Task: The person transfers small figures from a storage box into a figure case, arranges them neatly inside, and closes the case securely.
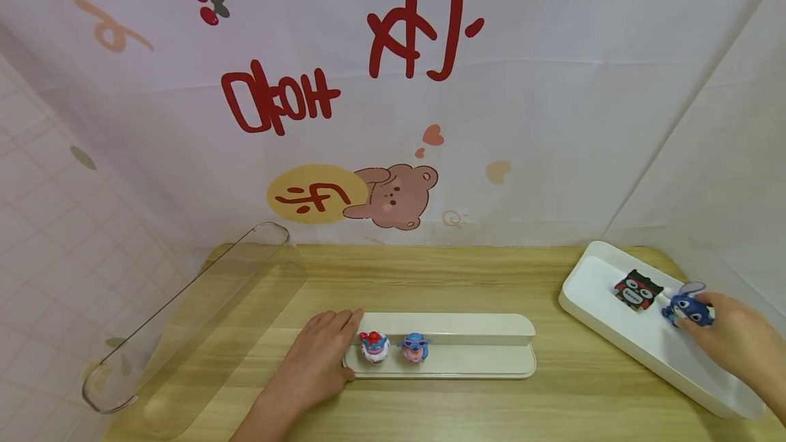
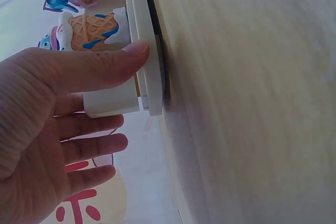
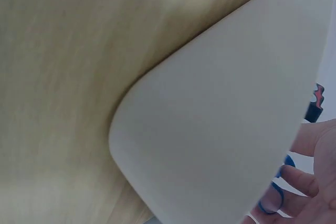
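Observation:
My left hand point(image 1: 316, 360) holds the left end of a cream two-step display stand point(image 1: 473, 360). In the left wrist view the thumb presses its front edge, with the fingers behind. On the lower step stand two figurines with waffle-patterned bodies: a white-and-blue one with a red top point(image 1: 374, 348) near my hand, and a pink-and-blue one with glasses point(image 1: 414, 348) to its right. My right hand point(image 1: 727, 336) grips a blue long-eared figurine point(image 1: 689, 309) over a white tray point(image 1: 608, 333). Beside it in the tray is a black-and-red owl figure point(image 1: 638, 290). The tray wall mostly hides the right hand's work in the right wrist view.
A clear plastic cover point(image 1: 211, 319) lies at an angle on the left of the wooden table point(image 1: 430, 411). Behind the table hangs a white printed cloth point(image 1: 540, 121) with a bear and red characters.

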The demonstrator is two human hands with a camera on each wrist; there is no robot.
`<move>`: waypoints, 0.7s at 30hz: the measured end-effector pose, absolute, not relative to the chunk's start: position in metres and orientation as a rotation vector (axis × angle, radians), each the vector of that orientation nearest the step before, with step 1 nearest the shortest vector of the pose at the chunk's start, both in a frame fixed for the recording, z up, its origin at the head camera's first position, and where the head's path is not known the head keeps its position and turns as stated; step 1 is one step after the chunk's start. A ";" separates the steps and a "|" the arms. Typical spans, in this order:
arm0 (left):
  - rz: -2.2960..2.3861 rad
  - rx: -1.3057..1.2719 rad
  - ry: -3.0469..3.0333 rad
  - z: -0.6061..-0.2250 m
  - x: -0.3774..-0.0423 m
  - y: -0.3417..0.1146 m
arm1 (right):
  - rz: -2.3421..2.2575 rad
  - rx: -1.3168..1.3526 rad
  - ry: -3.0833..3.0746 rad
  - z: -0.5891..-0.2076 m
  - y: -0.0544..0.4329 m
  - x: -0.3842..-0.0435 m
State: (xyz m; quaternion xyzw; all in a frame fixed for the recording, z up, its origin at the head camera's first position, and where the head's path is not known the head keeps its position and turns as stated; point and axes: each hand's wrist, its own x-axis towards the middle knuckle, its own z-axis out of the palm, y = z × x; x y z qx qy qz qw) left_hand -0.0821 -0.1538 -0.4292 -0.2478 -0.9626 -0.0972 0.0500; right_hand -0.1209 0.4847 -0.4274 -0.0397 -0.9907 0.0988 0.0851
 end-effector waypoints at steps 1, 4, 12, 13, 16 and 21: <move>-0.296 -0.755 -2.932 -0.429 -0.082 -0.154 | 0.292 -0.119 -2.956 -0.428 0.485 -0.121; -0.292 -0.758 -2.929 -0.429 -0.082 -0.154 | 0.288 -0.125 -2.956 -0.430 0.486 -0.123; -0.286 -0.759 -2.932 -0.429 -0.082 -0.154 | 0.311 -0.195 -2.968 -0.434 0.495 -0.129; -0.287 -0.759 -2.933 -0.429 -0.082 -0.154 | 0.318 -0.193 -2.967 -0.434 0.497 -0.129; -0.290 -0.759 -2.935 -0.429 -0.082 -0.154 | 0.340 -0.187 -2.958 -0.435 0.500 -0.131; -0.299 -0.756 -2.942 -0.429 -0.082 -0.154 | 0.366 -0.166 -2.938 -0.436 0.501 -0.131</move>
